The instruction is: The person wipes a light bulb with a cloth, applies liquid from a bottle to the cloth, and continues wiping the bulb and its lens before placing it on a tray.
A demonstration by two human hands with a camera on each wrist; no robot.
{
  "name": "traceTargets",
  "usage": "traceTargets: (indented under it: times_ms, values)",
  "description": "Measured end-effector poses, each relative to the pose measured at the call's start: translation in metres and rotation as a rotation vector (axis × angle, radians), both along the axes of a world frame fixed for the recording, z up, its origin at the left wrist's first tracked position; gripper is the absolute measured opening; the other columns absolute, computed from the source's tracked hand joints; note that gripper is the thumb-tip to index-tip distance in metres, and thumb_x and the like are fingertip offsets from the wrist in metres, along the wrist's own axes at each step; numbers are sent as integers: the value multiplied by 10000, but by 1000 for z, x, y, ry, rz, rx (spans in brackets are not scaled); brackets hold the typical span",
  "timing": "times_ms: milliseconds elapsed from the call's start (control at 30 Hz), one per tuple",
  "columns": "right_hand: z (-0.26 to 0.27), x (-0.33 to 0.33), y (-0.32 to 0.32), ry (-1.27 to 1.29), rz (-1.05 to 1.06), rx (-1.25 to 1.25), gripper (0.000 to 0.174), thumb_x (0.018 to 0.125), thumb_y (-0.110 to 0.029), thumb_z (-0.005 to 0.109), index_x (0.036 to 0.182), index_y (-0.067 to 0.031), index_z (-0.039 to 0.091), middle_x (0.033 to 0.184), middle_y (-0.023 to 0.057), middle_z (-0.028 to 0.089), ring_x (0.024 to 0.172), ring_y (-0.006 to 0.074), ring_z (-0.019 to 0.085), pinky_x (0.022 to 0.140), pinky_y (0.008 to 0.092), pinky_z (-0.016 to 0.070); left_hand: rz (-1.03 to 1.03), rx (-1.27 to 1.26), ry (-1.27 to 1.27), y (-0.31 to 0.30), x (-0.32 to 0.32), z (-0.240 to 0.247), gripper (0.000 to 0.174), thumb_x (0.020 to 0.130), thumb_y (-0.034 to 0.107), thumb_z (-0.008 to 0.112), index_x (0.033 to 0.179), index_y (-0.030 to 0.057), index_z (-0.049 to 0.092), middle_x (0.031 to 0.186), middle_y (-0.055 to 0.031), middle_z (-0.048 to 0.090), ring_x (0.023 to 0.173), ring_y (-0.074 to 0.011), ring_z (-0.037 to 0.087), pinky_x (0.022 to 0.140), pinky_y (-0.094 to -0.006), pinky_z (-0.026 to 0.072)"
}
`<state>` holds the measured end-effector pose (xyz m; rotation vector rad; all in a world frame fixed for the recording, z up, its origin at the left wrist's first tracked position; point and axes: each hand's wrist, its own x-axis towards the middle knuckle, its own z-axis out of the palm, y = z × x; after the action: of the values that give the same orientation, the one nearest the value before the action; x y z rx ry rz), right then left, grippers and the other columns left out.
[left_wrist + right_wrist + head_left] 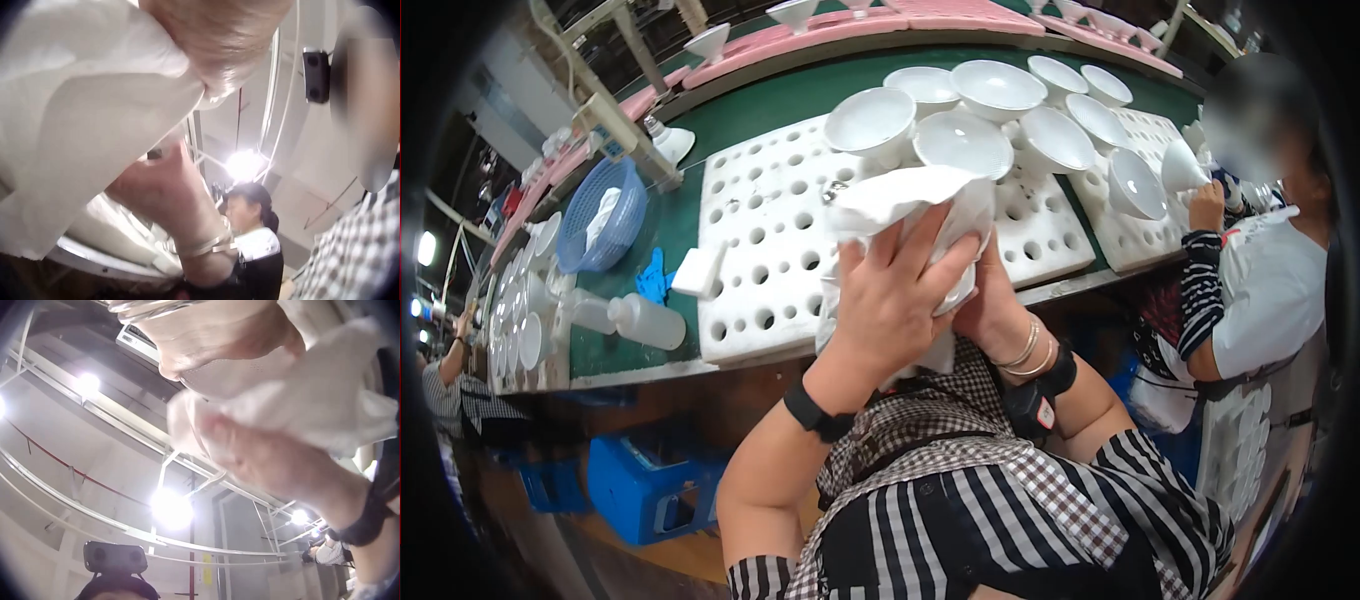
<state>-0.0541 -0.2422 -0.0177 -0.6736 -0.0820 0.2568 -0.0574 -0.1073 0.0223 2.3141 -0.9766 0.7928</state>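
Note:
Both hands are together around a bunched white cloth (pixel 915 195), over the front edge of a white foam board. My left hand (pixel 900 295), with a black wristband, lies over the cloth with its fingers spread and bent round it. In the left wrist view a fold of the cloth (pixel 112 119) hangs from that hand (pixel 219 37). My right hand (pixel 995 315), with bracelets, grips the bundle from the other side; the right wrist view shows its thumb against the white material. I cannot tell what is inside the cloth.
White funnel-shaped pieces (pixel 963 143) stand on the holed foam board (pixel 750 235). To the left are a blue basket (pixel 625 215), a white bottle (pixel 647 322), a white block (pixel 696 271) and a blue glove (pixel 653 277). A person (pixel 1265 280) sits at the right, close to the table.

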Motion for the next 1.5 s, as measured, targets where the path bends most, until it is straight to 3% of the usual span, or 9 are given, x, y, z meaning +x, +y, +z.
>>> traceTargets:
  times_ms: [267, 333, 567, 900, 1067, 1200, 1300, 1400, 1500]
  values:
    - [14, 0, -3, 80, 19, -125, 622, 919, -474, 553, 1345, -23, 501, 1300, 117, 598, 1179, 252, 592, 1033, 408, 452, 160, -40, -156, 30, 64, 2, 348, 890, 336, 650, 717, 35, 644, 674, -146, 643, 567, -296, 588, 552, -390, 459]
    - [13, 3, -2, 65, 64, -164, 640, 910, -483, 564, 1339, -14, 495, 1305, 118, 591, 1178, 252, 594, 1044, 380, 443, 449, -380, 370, 48, 78, -10, 418, 936, 345, 631, 703, -2, 619, 656, -129, 638, 536, -219, 578, 486, -348, 409]
    - [6, 6, -31, 112, 23, -123, 736, 899, -625, 485, 1389, -77, 437, 1308, 182, 558, 1092, 358, 633, 822, 592, 570, 157, -1216, 305, 106, 76, 1, 357, 1036, 293, 522, 1010, -28, 677, 921, -65, 690, 773, -119, 635, 691, -257, 509]
    - [-14, 13, -32, -14, 304, 471, 680, 977, -563, 399, 1371, -13, 463, 1301, 152, 584, 1158, 286, 603, 998, 453, 492, -276, 27, -57, -18, -2, -16, 459, 686, 187, 793, 1132, 146, 692, 1238, -86, 629, 1220, -359, 560, 1087, -540, 387]
    - [14, 3, -28, 267, -7, -6, 702, 976, -571, 362, 1339, 13, 501, 1286, 160, 610, 1156, 289, 614, 1033, 412, 467, -379, -78, -131, 18, 5, -62, 296, 752, 84, 705, 1039, 148, 731, 1117, -51, 692, 1070, -291, 651, 938, -486, 498]
    - [6, 6, -46, 333, 270, 353, 749, 909, -672, 409, 1416, -123, 468, 1397, 166, 508, 1227, 449, 524, 1005, 644, 424, 121, -337, 186, 45, 18, -78, 268, 887, 67, 674, 1145, -4, 658, 1068, -114, 693, 979, -281, 665, 881, -338, 519]
    - [6, 4, -46, 281, 343, 332, 905, 891, -729, 384, 1514, -78, 303, 1397, 356, 420, 1259, 566, 446, 959, 657, 457, 253, -854, 447, 58, 21, -64, 248, 955, 92, 630, 1156, -53, 628, 1024, -94, 682, 962, -186, 645, 869, -303, 507]
    - [7, 3, -42, 317, 401, 415, 854, 900, -718, 383, 1491, -101, 361, 1416, 288, 448, 1246, 528, 484, 939, 659, 469, 159, -888, 342, 48, 5, -34, 244, 986, 105, 602, 1147, -77, 621, 1048, -74, 651, 952, -124, 607, 863, -290, 508]
    - [6, 0, -39, 413, 407, 498, 782, 908, -710, 387, 1459, -158, 428, 1433, 201, 474, 1220, 483, 527, 904, 688, 473, -24, -253, -210, 31, 9, 14, 331, 820, 133, 751, 1118, 17, 666, 1151, -154, 635, 1097, -340, 591, 973, -443, 448]
